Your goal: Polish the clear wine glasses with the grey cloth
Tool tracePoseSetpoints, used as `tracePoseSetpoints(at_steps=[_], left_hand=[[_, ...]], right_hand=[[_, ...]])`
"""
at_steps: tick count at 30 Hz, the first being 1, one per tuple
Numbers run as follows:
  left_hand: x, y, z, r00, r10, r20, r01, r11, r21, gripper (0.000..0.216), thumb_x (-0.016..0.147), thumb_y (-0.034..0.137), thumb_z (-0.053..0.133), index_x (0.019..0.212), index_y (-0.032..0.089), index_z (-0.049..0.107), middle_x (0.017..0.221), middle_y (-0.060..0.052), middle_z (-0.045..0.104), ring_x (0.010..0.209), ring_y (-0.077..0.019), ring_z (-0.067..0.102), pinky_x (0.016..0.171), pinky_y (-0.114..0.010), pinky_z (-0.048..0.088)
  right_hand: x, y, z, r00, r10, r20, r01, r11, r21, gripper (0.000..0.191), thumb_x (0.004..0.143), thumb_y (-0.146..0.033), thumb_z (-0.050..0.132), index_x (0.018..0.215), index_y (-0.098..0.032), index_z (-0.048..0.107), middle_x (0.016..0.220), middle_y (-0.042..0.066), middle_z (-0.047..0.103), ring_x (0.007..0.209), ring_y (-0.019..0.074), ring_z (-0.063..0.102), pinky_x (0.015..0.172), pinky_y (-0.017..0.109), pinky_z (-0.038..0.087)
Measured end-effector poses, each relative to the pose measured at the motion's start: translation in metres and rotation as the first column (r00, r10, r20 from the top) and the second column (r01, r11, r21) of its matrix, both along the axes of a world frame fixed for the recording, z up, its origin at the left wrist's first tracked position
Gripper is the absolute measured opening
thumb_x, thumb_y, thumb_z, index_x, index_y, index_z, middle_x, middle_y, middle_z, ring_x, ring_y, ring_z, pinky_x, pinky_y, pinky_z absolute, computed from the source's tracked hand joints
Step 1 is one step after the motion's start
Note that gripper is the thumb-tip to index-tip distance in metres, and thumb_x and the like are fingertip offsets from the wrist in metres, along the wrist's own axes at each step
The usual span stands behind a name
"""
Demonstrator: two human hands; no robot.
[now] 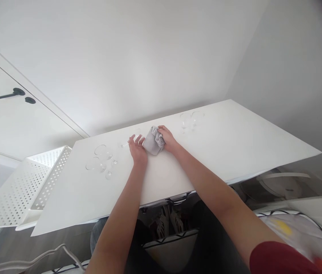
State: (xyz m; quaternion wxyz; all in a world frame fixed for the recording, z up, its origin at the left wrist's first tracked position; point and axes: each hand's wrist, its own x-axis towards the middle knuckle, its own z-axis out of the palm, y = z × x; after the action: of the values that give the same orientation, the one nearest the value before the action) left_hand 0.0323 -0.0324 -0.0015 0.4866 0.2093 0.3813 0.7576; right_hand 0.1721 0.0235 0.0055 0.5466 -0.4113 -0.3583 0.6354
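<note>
Over the middle of the white table, my right hand [166, 137] grips a bunched grey cloth [154, 141]. Just left of it, my left hand [138, 148] has its fingers curled round a clear wine glass [124, 145], whose foot end points left. The cloth is up against the glass's mouth side; how far it reaches inside is hidden. Two clear wine glasses [100, 150] stand on the left part of the table, and two more clear glasses [189, 121] are near the back edge to the right.
A white table [235, 140] stands against the wall. A white perforated rack [21, 190] adjoins its left end. Beyond are a door with a black handle [9, 93] and, below the table's right front, a transparent bin [286, 186]. My legs are under the front edge.
</note>
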Motion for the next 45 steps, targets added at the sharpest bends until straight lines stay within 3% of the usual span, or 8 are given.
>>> tracePoseSetpoints(at_steps=[11, 16, 19, 28, 32, 36, 39, 45], left_hand=[[0.003, 0.000, 0.003, 0.998, -0.011, -0.068, 0.010, 1.000, -0.010, 0.044, 0.094, 0.063, 0.060, 0.118, 0.027, 0.063, 0.130, -0.011, 0.068, 0.109, -0.0218, 0.070, 0.088, -0.034, 0.051], [0.004, -0.004, 0.005, 0.985, 0.017, -0.172, -0.019, 1.000, -0.012, 0.042, 0.094, 0.061, 0.062, 0.119, 0.027, 0.064, 0.126, -0.010, 0.070, 0.112, -0.0229, 0.070, 0.089, -0.035, 0.050], [0.008, -0.006, 0.005, 0.972, 0.006, -0.236, -0.006, 1.000, 0.000, 0.041, 0.093, 0.058, 0.067, 0.120, 0.027, 0.066, 0.121, -0.010, 0.071, 0.112, -0.0232, 0.071, 0.090, -0.035, 0.051], [0.006, -0.007, 0.005, 0.966, 0.062, -0.249, -0.031, 0.991, 0.127, 0.035, 0.096, 0.055, 0.062, 0.115, 0.026, 0.069, 0.126, -0.008, 0.066, 0.109, -0.0198, 0.070, 0.087, -0.030, 0.055], [0.001, -0.004, 0.006, 0.978, 0.087, -0.189, -0.056, 0.985, 0.164, 0.033, 0.097, 0.053, 0.060, 0.117, 0.028, 0.069, 0.121, -0.006, 0.066, 0.100, -0.0173, 0.071, 0.085, -0.028, 0.053], [0.003, -0.006, 0.009, 0.983, 0.016, -0.181, 0.019, 0.981, 0.192, 0.034, 0.095, 0.051, 0.063, 0.121, 0.030, 0.068, 0.122, -0.006, 0.066, 0.099, -0.0165, 0.070, 0.085, -0.028, 0.053], [0.004, -0.007, 0.011, 0.980, -0.028, -0.195, 0.068, 0.976, 0.205, 0.038, 0.094, 0.050, 0.065, 0.127, 0.030, 0.067, 0.114, -0.006, 0.067, 0.095, -0.0168, 0.070, 0.086, -0.029, 0.054], [0.000, -0.006, 0.008, 0.977, 0.038, -0.208, 0.010, 0.974, 0.227, 0.037, 0.098, 0.050, 0.058, 0.127, 0.028, 0.065, 0.111, -0.006, 0.068, 0.096, -0.0169, 0.069, 0.085, -0.027, 0.054]], right_hand=[[0.004, -0.010, 0.008, 0.970, 0.241, 0.015, -0.241, 0.958, 0.158, 0.033, 0.058, -0.027, 0.077, 0.088, -0.019, 0.067, 0.080, -0.002, 0.066, 0.076, 0.0159, 0.061, 0.069, 0.027, 0.046], [0.003, -0.010, 0.009, 0.966, -0.144, 0.216, 0.049, 0.918, 0.394, 0.027, 0.068, -0.030, 0.073, 0.092, -0.020, 0.075, 0.104, 0.004, 0.069, 0.097, 0.0198, 0.064, 0.088, 0.033, 0.049], [0.000, -0.014, 0.010, 0.906, -0.236, 0.351, 0.041, 0.875, 0.482, 0.026, 0.069, -0.028, 0.071, 0.093, -0.020, 0.075, 0.103, 0.003, 0.071, 0.091, 0.0194, 0.063, 0.088, 0.034, 0.049], [-0.003, -0.041, 0.029, 0.877, 0.364, 0.313, -0.469, 0.789, 0.396, 0.034, 0.090, -0.039, 0.056, 0.107, -0.020, 0.079, 0.104, 0.004, 0.074, 0.090, 0.0180, 0.062, 0.079, 0.030, 0.047], [-0.009, -0.038, 0.026, 0.905, 0.294, 0.307, -0.405, 0.818, 0.408, 0.030, 0.084, -0.038, 0.067, 0.107, -0.023, 0.079, 0.125, 0.006, 0.070, 0.104, 0.0201, 0.063, 0.084, 0.031, 0.050], [-0.012, -0.032, 0.016, 0.967, 0.106, 0.230, -0.192, 0.899, 0.394, 0.039, 0.072, -0.044, 0.083, 0.103, -0.022, 0.074, 0.100, 0.004, 0.072, 0.085, 0.0172, 0.064, 0.070, 0.027, 0.049], [-0.009, -0.031, 0.014, 0.962, 0.209, 0.177, -0.256, 0.916, 0.308, 0.039, 0.071, -0.051, 0.085, 0.095, -0.022, 0.073, 0.078, 0.000, 0.069, 0.068, 0.0144, 0.059, 0.061, 0.026, 0.045], [-0.006, -0.035, 0.022, 0.878, 0.453, 0.156, -0.479, 0.840, 0.256, 0.045, 0.080, -0.044, 0.079, 0.121, -0.025, 0.078, 0.106, 0.006, 0.076, 0.087, 0.0179, 0.064, 0.070, 0.028, 0.049]])
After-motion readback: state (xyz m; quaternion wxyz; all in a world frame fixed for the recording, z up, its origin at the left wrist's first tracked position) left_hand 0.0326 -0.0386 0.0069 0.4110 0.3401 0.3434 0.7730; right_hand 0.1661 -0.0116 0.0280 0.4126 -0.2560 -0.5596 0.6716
